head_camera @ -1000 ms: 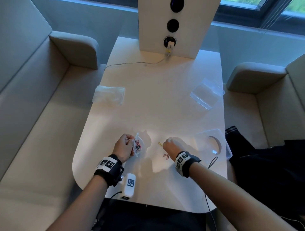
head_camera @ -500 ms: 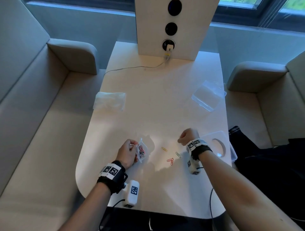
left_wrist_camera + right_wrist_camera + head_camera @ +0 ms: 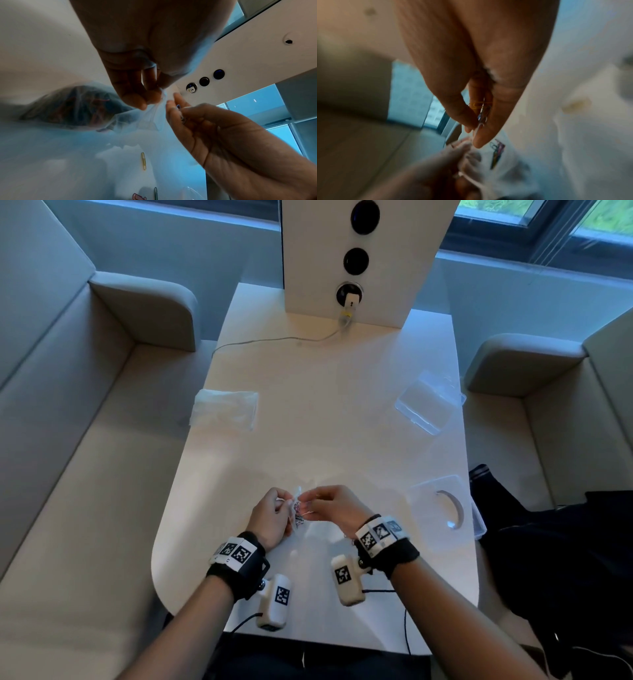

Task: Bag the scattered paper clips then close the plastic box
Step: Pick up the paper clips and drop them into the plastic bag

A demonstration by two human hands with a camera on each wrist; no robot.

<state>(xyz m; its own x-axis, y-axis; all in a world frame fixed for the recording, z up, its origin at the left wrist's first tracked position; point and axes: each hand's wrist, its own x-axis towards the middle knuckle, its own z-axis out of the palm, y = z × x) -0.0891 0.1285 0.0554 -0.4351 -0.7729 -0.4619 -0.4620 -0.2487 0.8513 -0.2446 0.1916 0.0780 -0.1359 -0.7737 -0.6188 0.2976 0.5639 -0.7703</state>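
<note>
My left hand (image 3: 274, 517) pinches the rim of a small clear plastic bag (image 3: 297, 513) with coloured paper clips inside, held just above the table's near middle. The bag's bulge (image 3: 73, 106) hangs left of the fingers in the left wrist view. My right hand (image 3: 334, 505) is at the bag's mouth, pinching paper clips (image 3: 482, 115) between thumb and fingers. Loose clips lie on the table below: a yellow one (image 3: 143, 161), a green one (image 3: 155, 192) and a pink one (image 3: 138, 196). The clear plastic box (image 3: 445, 508) sits at the near right edge, its lid (image 3: 428, 402) farther back.
A flat pack of clear bags (image 3: 224, 409) lies at the table's left edge. A white panel (image 3: 363, 258) with sockets stands at the far end, its cable (image 3: 274, 340) trailing left. Beige seats flank the white table (image 3: 325, 440). Dark clothing (image 3: 548, 559) lies on the right.
My right hand moved left from near the box to the mouth of the bag, now holding clips. The left hand lifted the bag slightly and kept its hold.
</note>
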